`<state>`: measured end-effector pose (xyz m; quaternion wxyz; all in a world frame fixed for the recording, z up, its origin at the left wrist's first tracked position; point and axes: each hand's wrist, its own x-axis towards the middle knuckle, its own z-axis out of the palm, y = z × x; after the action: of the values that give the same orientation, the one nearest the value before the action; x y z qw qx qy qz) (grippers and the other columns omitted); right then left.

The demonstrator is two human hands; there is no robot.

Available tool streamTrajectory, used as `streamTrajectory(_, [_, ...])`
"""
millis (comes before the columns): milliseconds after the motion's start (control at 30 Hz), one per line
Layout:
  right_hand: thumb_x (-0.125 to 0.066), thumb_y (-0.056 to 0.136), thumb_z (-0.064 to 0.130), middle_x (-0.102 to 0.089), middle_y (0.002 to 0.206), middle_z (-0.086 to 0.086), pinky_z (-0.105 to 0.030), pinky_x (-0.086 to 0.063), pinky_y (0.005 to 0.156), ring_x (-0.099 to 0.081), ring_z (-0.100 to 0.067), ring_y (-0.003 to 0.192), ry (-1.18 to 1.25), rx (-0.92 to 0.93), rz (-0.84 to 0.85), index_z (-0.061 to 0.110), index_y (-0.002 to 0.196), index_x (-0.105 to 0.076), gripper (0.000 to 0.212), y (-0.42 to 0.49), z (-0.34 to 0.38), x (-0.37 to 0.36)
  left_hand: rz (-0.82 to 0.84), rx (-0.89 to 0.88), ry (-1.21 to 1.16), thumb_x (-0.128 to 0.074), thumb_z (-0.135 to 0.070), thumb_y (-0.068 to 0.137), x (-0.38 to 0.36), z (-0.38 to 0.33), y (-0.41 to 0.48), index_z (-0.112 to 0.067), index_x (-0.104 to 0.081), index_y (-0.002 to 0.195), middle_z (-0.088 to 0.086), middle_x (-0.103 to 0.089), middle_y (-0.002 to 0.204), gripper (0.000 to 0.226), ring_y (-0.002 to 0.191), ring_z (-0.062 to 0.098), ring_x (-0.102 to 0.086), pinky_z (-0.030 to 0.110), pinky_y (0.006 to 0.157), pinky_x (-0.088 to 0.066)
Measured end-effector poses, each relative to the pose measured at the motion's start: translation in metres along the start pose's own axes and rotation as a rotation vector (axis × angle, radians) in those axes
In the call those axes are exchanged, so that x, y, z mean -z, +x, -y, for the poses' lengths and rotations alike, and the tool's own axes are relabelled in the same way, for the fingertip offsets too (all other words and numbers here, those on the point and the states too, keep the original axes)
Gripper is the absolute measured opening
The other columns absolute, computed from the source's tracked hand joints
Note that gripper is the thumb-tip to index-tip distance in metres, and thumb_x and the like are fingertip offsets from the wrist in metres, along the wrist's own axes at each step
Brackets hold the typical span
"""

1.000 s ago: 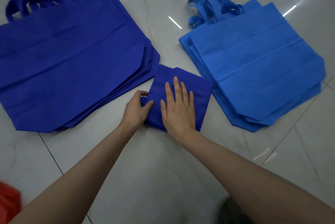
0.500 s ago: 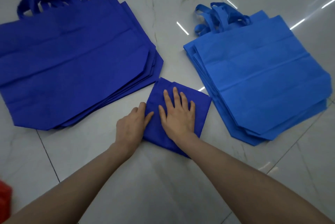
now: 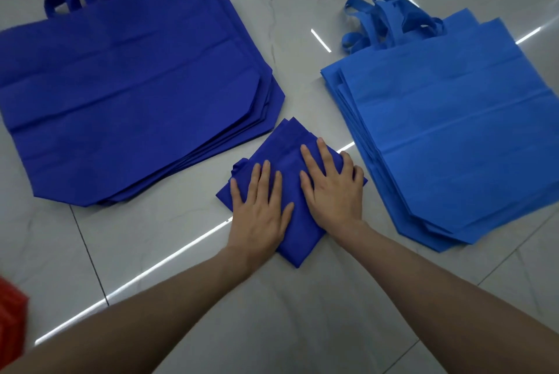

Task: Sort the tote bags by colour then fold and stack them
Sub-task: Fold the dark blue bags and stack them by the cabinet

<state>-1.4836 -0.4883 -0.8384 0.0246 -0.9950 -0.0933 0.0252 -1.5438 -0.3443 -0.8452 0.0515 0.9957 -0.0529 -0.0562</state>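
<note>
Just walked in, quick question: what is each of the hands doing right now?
Left hand: open, fingers flat, pressing on the folded dark blue tote bag.
Right hand: open, also pressing flat on that bag.

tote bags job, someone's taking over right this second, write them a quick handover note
Left hand: open, flat, pressing on the folded dark blue bag.
Right hand: open, flat, pressing on the same bag.
Things: the folded bag lies on the floor between the two piles. The dark blue pile is to the left and the light blue pile to the right, both flat and unfolded with handles at the far end.
Done: bags sorted by colour; one dark blue bag folded small.
Left: fold the remaining bags in both piles and stack them by colour.
</note>
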Motion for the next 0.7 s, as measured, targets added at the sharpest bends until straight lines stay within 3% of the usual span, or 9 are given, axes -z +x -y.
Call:
streamTrajectory(133, [-0.023,0.094,0.051,-0.040,0.148,-0.001,-0.050,-0.044,0.087,-0.048,-0.039,0.119,-0.007,0.031,0.004,0.029,0.143,-0.041,0.056,0.002,-0.001,0.001,0.067,-0.079,-0.005,-0.013,-0.079,0.083,-0.010,-0.006,-0.032,-0.008,-0.027,0.143,0.018,-0.031,0.149,0.093,0.139,0.035,-0.020,0.058,0.109,-0.008])
streamTrajectory(300, [-0.025,0.093,0.053,-0.043,0.146,-0.003,-0.041,-0.043,0.076,-0.051,-0.037,0.104,-0.044,0.071,-0.014,0.031,0.141,-0.043,0.056,0.003,-0.020,0.006,0.173,-0.117,-0.038,-0.014,-0.082,0.080,-0.004,0.002,-0.025,-0.012,-0.020,0.147,0.014,-0.021,0.154,0.097,0.142,0.032,-0.010,0.056,0.110,-0.001])
streamTrajectory(433, [-0.024,0.094,0.056,-0.036,0.145,-0.008,-0.041,-0.042,0.075,-0.047,-0.037,0.100,-0.035,0.014,0.049,0.033,0.144,-0.034,0.056,0.004,-0.015,0.016,0.149,-0.186,-0.095,0.006,-0.086,0.072,0.009,0.025,-0.015,-0.030,0.006,0.147,0.001,0.019,0.155,0.094,0.142,0.020,0.023,0.043,0.111,0.022])
streamTrajectory(500, [-0.025,0.096,0.056,-0.027,0.147,-0.009,-0.040,-0.044,0.077,-0.042,-0.036,0.109,0.008,-0.088,0.097,0.034,0.148,-0.022,0.057,0.002,-0.007,0.018,0.103,-0.043,-0.182,-0.001,-0.081,0.076,0.018,0.032,-0.011,-0.036,0.001,0.146,0.003,0.024,0.154,0.083,0.141,0.022,0.024,0.042,0.112,0.018])
streamTrajectory(567, [-0.023,0.097,0.055,-0.021,0.149,-0.009,-0.040,-0.046,0.079,-0.038,-0.035,0.120,0.023,-0.180,0.104,0.033,0.150,-0.015,0.058,-0.004,0.001,0.020,0.026,0.073,-0.261,-0.015,-0.071,0.081,0.023,0.032,-0.010,-0.032,-0.014,0.148,0.012,0.016,0.156,0.078,0.144,0.031,0.011,0.042,0.113,0.006])
streamTrajectory(633, [-0.021,0.098,0.055,-0.019,0.150,-0.010,-0.040,-0.044,0.087,-0.036,-0.034,0.125,-0.004,-0.217,0.113,0.033,0.151,-0.010,0.058,-0.007,0.006,0.019,0.036,0.068,-0.369,-0.020,-0.067,0.084,0.026,0.027,-0.011,-0.027,-0.019,0.149,0.015,0.017,0.155,0.077,0.144,0.033,0.001,0.036,0.115,-0.003])
streamTrajectory(700, [-0.021,0.098,0.053,-0.015,0.155,-0.011,-0.044,-0.034,0.100,-0.032,-0.033,0.130,-0.073,-0.220,0.119,0.032,0.151,-0.010,0.058,-0.007,0.007,0.020,0.090,0.049,-0.418,-0.027,-0.067,0.088,0.026,0.023,-0.013,-0.025,-0.012,0.150,0.014,0.026,0.153,0.077,0.145,0.028,0.005,0.029,0.114,0.000])
